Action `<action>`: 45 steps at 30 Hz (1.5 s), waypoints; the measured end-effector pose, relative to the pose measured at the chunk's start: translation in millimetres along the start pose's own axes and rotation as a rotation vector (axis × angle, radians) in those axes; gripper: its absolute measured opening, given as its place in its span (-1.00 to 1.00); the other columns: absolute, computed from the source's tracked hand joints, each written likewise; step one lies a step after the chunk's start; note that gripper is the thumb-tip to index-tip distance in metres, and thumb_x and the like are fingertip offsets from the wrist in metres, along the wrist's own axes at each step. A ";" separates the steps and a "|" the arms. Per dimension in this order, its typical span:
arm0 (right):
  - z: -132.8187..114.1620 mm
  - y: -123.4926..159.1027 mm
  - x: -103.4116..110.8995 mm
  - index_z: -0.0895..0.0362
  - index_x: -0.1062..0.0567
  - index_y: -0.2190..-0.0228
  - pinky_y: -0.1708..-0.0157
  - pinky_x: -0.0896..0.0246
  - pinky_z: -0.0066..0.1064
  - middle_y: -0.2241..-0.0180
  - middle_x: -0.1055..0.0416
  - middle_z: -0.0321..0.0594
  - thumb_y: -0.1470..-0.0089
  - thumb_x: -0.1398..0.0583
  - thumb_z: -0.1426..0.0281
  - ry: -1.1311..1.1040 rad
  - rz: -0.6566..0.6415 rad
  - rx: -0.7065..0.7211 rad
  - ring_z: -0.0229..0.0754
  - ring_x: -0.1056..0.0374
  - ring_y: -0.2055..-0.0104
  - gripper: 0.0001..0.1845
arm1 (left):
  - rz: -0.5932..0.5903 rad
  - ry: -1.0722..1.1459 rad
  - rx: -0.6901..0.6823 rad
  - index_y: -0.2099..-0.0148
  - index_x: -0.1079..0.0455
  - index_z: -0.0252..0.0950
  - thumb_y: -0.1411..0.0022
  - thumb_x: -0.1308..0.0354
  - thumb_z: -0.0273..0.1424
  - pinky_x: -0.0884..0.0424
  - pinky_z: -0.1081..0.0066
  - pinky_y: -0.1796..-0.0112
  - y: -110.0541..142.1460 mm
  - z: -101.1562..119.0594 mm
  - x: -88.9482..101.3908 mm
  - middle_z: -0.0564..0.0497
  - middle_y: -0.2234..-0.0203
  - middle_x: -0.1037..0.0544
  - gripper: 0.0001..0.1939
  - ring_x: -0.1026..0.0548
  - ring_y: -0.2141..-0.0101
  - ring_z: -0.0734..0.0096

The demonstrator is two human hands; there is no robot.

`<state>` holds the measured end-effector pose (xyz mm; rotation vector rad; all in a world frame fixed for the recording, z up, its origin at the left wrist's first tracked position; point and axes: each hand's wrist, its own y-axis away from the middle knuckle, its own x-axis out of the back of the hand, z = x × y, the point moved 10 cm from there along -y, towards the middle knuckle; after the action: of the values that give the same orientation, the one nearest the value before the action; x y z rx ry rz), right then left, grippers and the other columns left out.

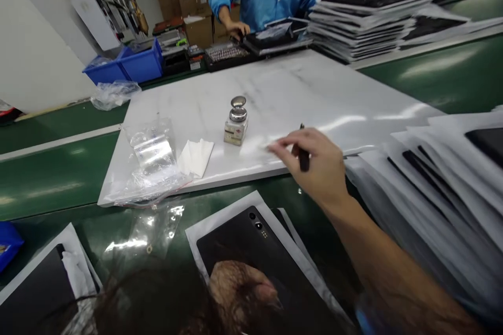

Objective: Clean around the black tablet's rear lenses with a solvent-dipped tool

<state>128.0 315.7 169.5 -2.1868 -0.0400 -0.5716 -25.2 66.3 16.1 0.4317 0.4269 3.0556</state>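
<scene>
Black pen (304, 159) | gripped in right hand (314, 165) | left hand (243, 293) resting on black panel (251, 251), grip unclear

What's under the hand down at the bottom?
The left hand rests on a black tablet back lying on a white sheet. The camera lens shows above the hand; the part beneath the hand is hidden.

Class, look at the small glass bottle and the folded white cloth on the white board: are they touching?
Apart. The head view shows bare white board between the bottle and the cloth.
</scene>
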 end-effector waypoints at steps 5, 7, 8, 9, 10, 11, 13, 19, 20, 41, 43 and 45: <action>23.5 -84.8 -48.5 0.02 -0.81 0.18 0.06 -0.64 -0.10 0.07 -0.72 -0.09 -0.49 -0.50 0.32 0.109 0.120 -0.118 0.03 -0.66 0.15 -0.90 | 0.179 0.265 0.087 0.42 -0.89 0.15 -0.14 -0.66 0.10 -0.87 0.03 0.27 -9.6 -8.7 31.2 -0.05 0.45 -0.92 -0.75 -0.92 0.33 -0.24; 23.2 -100.6 -80.0 0.01 -0.82 0.21 0.11 -0.60 -0.13 0.08 -0.73 -0.08 -0.51 -0.47 0.32 0.154 -0.001 -0.117 0.09 -0.69 0.07 -0.85 | 0.240 0.310 0.065 0.46 -0.87 0.19 -0.09 -0.68 0.06 -0.88 -0.06 0.29 -13.3 -8.5 40.7 -0.04 0.46 -0.91 -0.80 -0.92 0.34 -0.31; 22.6 -103.1 -90.6 0.00 -0.82 0.22 0.16 -0.57 -0.15 0.09 -0.74 -0.09 -0.53 -0.45 0.31 0.163 -0.049 -0.117 0.10 -0.69 0.07 -0.81 | 0.278 0.326 0.060 0.47 -0.86 0.21 -0.09 -0.69 0.06 -0.89 -0.10 0.29 -13.6 -9.0 46.1 -0.04 0.46 -0.91 -0.80 -0.92 0.35 -0.33; 21.8 -102.4 -96.2 -0.01 -0.82 0.22 0.18 -0.56 -0.15 0.10 -0.75 -0.09 -0.56 -0.43 0.29 0.168 -0.082 -0.118 0.10 -0.69 0.07 -0.78 | 0.321 0.341 0.061 0.47 -0.86 0.21 -0.12 -0.68 0.07 -0.90 -0.12 0.29 -12.8 -10.1 51.7 -0.03 0.47 -0.91 -0.79 -0.91 0.36 -0.33; 20.0 -99.2 -96.1 -0.02 -0.84 0.20 0.16 -0.59 -0.14 0.09 -0.76 -0.08 -0.60 -0.40 0.25 0.165 -0.091 -0.115 0.11 -0.70 0.05 -0.75 | 0.359 0.356 0.063 0.45 -0.87 0.20 -0.15 -0.68 0.08 -0.90 -0.12 0.29 -11.2 -11.1 56.7 -0.01 0.47 -0.91 -0.77 -0.91 0.37 -0.31; 16.8 -93.5 -90.1 -0.02 -0.85 0.14 0.11 -0.64 -0.11 0.05 -0.78 -0.05 -0.65 -0.36 0.19 0.146 -0.074 -0.105 0.13 -0.72 0.01 -0.70 | 0.381 0.367 0.066 0.43 -0.87 0.18 -0.17 -0.69 0.09 -0.90 -0.09 0.30 -9.5 -11.6 60.1 0.00 0.49 -0.90 -0.76 -0.91 0.39 -0.28; 8.2 -74.0 -64.7 -0.01 -0.86 -0.02 -0.01 -0.73 -0.02 -0.10 -0.79 0.03 -0.76 -0.25 0.01 0.020 0.009 -0.094 0.16 -0.75 -0.08 -0.54 | 0.400 0.384 0.074 0.38 -0.89 0.12 -0.27 -0.67 0.04 -0.90 -0.01 0.27 -5.8 -11.4 63.9 0.02 0.49 -0.90 -0.75 -0.91 0.40 -0.18; -3.2 42.1 -9.9 0.00 -0.84 0.14 0.24 -0.80 -0.10 0.06 -0.83 -0.02 -0.58 -0.30 -0.47 -0.743 -0.081 -0.495 0.00 -0.73 0.27 -0.19 | 0.444 0.449 0.090 0.34 -0.87 -0.07 -0.31 -0.67 -0.10 -0.82 0.20 0.32 3.5 -1.5 63.9 0.03 0.43 -0.92 -0.76 -0.86 0.48 0.05; -6.8 63.6 -10.7 0.00 -0.82 0.19 0.30 -0.78 -0.13 0.08 -0.84 -0.01 -0.57 -0.34 -0.45 -0.812 -0.174 -0.579 -0.01 -0.72 0.31 -0.22 | 0.462 0.454 0.097 0.34 -0.87 -0.08 -0.33 -0.66 -0.11 -0.80 0.23 0.33 5.3 0.0 63.5 0.03 0.44 -0.92 -0.76 -0.86 0.49 0.08; -65.6 191.0 -27.2 -0.26 -0.68 -0.51 0.17 -0.85 -0.17 0.21 -0.74 -0.29 -0.60 -0.40 0.21 -0.511 -0.612 -0.366 -0.03 -0.69 0.33 -0.45 | 0.379 0.304 0.131 0.55 -0.80 -0.06 -0.11 -0.80 -0.06 -0.69 0.33 0.49 9.6 10.0 57.1 -0.01 0.64 -0.80 -0.64 -0.79 0.57 0.11; -65.5 196.8 -29.9 -0.30 -0.66 -0.50 0.18 -0.83 -0.24 0.26 -0.71 -0.36 -0.64 -0.38 0.23 -0.572 -0.608 -0.434 -0.08 -0.66 0.38 -0.47 | 0.317 0.316 0.093 0.41 -0.90 -0.04 -0.05 -0.82 -0.01 -0.81 0.26 0.42 6.1 12.3 53.7 -0.06 0.53 -0.89 -0.70 -0.85 0.52 0.03; -63.0 198.9 -30.1 -0.29 -0.67 -0.49 0.16 -0.83 -0.25 0.27 -0.69 -0.36 -0.64 -0.39 0.22 -0.592 -0.614 -0.482 -0.08 -0.66 0.37 -0.49 | 0.282 0.347 0.048 0.10 -1.01 -0.01 -0.13 -0.82 -0.02 -0.96 0.14 0.22 5.5 13.7 50.0 -0.09 0.30 -1.00 -0.66 -0.96 0.36 -0.06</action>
<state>121.0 146.7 43.5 -2.7494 -1.0058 -0.2432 -69.4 67.8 43.7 -0.0492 0.4876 3.4098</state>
